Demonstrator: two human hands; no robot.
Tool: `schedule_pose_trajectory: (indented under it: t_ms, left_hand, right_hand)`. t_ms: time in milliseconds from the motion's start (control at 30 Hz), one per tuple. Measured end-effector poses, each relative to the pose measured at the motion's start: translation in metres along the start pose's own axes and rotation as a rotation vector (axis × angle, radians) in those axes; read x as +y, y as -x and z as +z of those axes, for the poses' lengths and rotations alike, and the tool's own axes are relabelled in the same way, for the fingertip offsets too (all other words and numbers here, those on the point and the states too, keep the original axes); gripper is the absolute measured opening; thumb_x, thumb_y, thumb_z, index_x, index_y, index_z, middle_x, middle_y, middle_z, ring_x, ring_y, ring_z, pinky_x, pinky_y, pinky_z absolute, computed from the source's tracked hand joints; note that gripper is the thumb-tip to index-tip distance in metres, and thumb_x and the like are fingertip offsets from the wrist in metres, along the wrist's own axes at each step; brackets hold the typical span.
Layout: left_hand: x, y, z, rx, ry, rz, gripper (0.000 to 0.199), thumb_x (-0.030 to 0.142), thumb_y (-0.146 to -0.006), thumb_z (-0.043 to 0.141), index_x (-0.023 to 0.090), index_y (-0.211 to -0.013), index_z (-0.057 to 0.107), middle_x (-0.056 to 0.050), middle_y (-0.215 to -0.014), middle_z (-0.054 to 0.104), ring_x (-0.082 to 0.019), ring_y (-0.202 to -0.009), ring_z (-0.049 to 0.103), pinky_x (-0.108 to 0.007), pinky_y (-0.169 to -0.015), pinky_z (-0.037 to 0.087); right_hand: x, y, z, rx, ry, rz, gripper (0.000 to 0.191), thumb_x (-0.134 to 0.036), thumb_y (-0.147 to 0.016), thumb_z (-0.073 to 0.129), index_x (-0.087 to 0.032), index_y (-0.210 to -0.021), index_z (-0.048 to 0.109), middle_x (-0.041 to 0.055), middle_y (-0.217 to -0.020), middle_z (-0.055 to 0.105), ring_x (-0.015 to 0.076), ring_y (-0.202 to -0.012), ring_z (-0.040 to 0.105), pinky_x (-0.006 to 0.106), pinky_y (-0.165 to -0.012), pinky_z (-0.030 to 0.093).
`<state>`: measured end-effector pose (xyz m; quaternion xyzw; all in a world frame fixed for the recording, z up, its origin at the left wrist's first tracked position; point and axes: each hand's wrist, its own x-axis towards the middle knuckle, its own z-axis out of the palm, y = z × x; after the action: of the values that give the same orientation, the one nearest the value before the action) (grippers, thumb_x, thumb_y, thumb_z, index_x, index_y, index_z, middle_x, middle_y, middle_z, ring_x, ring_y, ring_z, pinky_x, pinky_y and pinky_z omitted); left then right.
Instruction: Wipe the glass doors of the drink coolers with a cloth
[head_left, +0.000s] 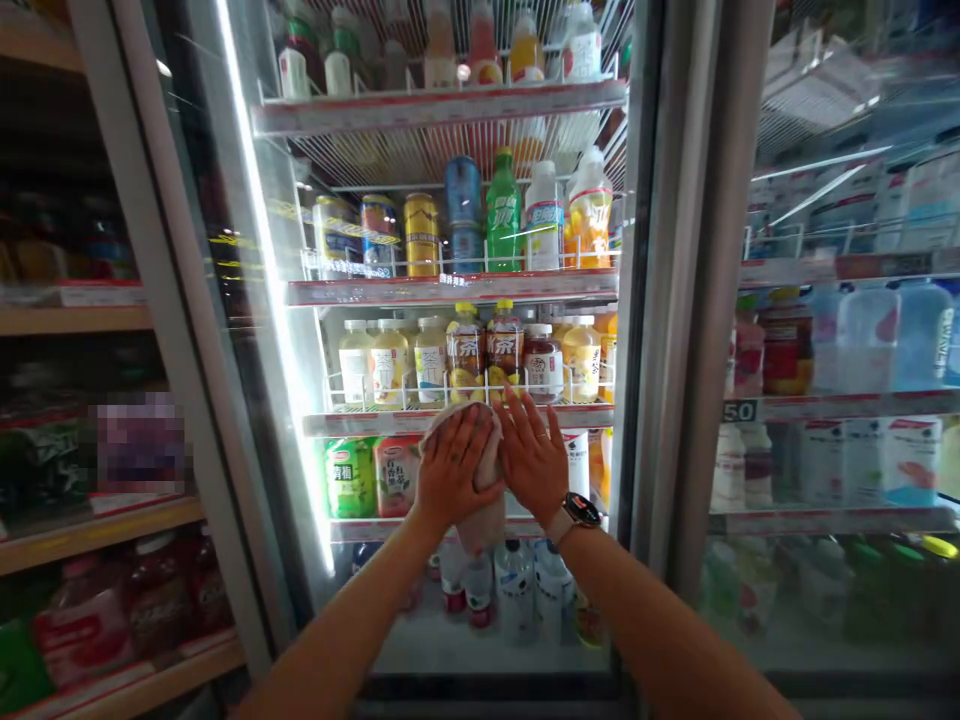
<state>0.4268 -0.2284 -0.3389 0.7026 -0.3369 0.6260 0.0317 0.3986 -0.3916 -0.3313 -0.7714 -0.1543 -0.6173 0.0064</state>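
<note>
My left hand (454,460) lies over a pale cloth (486,530), fingers together and pressing it against the glass door of a lit drinks fridge. Part of the cloth hangs below the palm. Close beside it, my right hand (534,455) rests flat on the glass with its fingers apart, its thumb side near the cloth's edge. A watch (581,510) sits on my right wrist. Behind the hands are dark tea bottles with yellow caps (505,345) and a shelf edge (375,422). What lies directly behind my palms is hidden.
Shelves inside hold a green bottle (503,210), cans (421,235) and green cartons (350,478). A metal door frame (675,330) stands at the right, with another fridge of bottles (862,335) beyond. Wooden shelves (112,530) with drinks are at the left.
</note>
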Motion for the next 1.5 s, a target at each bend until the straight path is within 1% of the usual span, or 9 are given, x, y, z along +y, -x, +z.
schedule_pose_trajectory:
  t_ms: [200,333,467,767,833,1067,1133,1367,1500]
  left_hand:
    - [-0.015,-0.017,-0.002,0.034,-0.081,-0.091,0.066,0.037,-0.095,0.047,0.022,-0.156,0.025,-0.009,-0.156,0.038,-0.027,-0.148,0.03,-0.044,-0.122,0.016]
    - [0.009,0.027,0.007,0.005,-0.08,-0.143,0.065,0.034,-0.095,0.046,0.02,-0.155,0.027,-0.01,-0.155,0.039,-0.028,-0.148,0.028,-0.045,-0.122,0.015]
    - [0.018,0.064,0.0,-0.079,-0.061,-0.029,0.065,0.029,-0.093,0.046,0.021,-0.155,0.027,-0.009,-0.152,0.044,-0.026,-0.148,0.028,-0.044,-0.122,0.017]
    - [-0.01,-0.041,-0.008,0.078,-0.015,-0.261,0.067,0.028,-0.093,0.045,0.019,-0.156,0.025,-0.008,-0.162,0.027,-0.028,-0.151,0.021,-0.046,-0.123,0.015]
    - [-0.004,-0.029,-0.002,0.099,-0.067,-0.223,0.068,0.034,-0.093,0.051,0.02,-0.155,0.028,-0.01,-0.16,0.032,-0.03,-0.15,0.023,-0.047,-0.122,0.015]
    - [0.016,0.078,0.001,-0.011,-0.06,-0.077,0.064,0.031,-0.092,0.053,0.025,-0.153,0.032,-0.01,-0.143,0.056,-0.029,-0.137,0.045,-0.044,-0.117,0.024]
    - [0.01,0.071,-0.005,-0.055,-0.033,-0.054,0.063,0.032,-0.092,0.052,0.027,-0.152,0.033,-0.009,-0.143,0.056,-0.028,-0.135,0.047,-0.043,-0.117,0.026]
    - [-0.011,-0.033,-0.008,0.069,-0.055,-0.26,0.073,0.048,-0.092,0.052,0.019,-0.155,0.028,-0.013,-0.159,0.033,-0.034,-0.147,0.028,-0.049,-0.119,0.017]
    - [0.006,0.001,0.003,0.089,-0.083,-0.204,0.07,0.045,-0.093,0.053,0.02,-0.154,0.03,-0.014,-0.152,0.044,-0.033,-0.146,0.03,-0.049,-0.12,0.016]
  right_hand:
    - [-0.012,0.016,0.008,0.071,-0.026,0.051,0.068,-0.025,-0.098,0.041,-0.016,-0.159,0.013,0.0123,-0.158,0.036,0.0247,-0.15,0.025,0.047,-0.124,0.01]
    - [-0.011,0.016,0.007,0.06,-0.036,0.059,0.068,-0.025,-0.098,0.04,-0.018,-0.159,0.01,0.0114,-0.158,0.035,0.024,-0.149,0.026,0.047,-0.124,0.009]
    - [-0.01,0.016,0.006,0.05,-0.029,0.068,0.067,-0.027,-0.099,0.04,-0.019,-0.16,0.011,0.0101,-0.159,0.034,0.0233,-0.149,0.027,0.046,-0.124,0.009]
    - [-0.011,0.016,0.006,0.064,-0.015,0.056,0.069,-0.027,-0.099,0.041,-0.019,-0.16,0.009,0.0113,-0.158,0.036,0.0248,-0.148,0.03,0.047,-0.123,0.012]
    - [-0.011,0.016,0.006,0.066,-0.008,0.054,0.07,-0.026,-0.099,0.041,-0.018,-0.159,0.009,0.0119,-0.157,0.037,0.0247,-0.148,0.03,0.047,-0.123,0.013]
    - [-0.012,0.016,0.006,0.065,0.019,0.056,0.067,-0.026,-0.099,0.041,-0.017,-0.159,0.013,0.0123,-0.158,0.037,0.0236,-0.149,0.026,0.047,-0.122,0.012]
    - [-0.012,0.016,0.006,0.07,0.024,0.056,0.066,-0.026,-0.099,0.04,-0.017,-0.159,0.015,0.0121,-0.157,0.038,0.0234,-0.149,0.026,0.047,-0.122,0.012]
    - [-0.014,0.015,0.006,0.091,0.053,0.049,0.063,-0.026,-0.099,0.039,-0.016,-0.158,0.02,0.0131,-0.156,0.039,0.024,-0.149,0.026,0.046,-0.122,0.015]
    - [-0.013,0.017,0.008,0.074,0.058,0.052,0.063,-0.027,-0.099,0.039,-0.016,-0.158,0.02,0.0132,-0.156,0.04,0.0242,-0.149,0.026,0.047,-0.122,0.014]
